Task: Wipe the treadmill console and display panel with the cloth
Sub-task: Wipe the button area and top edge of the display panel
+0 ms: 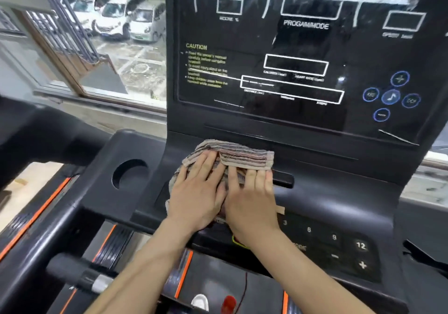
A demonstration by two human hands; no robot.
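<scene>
**Both palms flat on the cloth, low on the console**

You had your left hand (197, 192) and right hand (252, 202) side by side, touching, both laid flat on the striped cloth (242, 154). The fingers were straight and pressing down, not curled round anything (the left ones slightly spread, the right ones close together). The cloth lay bunched on the console (327, 192) ledge just below the display panel (291, 46), right of the round cup holder (129, 174) and left of the number keys (361, 245). The panel stood dark, with smears across its glass. Through the window on your left, parked cars (116, 15) showed.
</scene>
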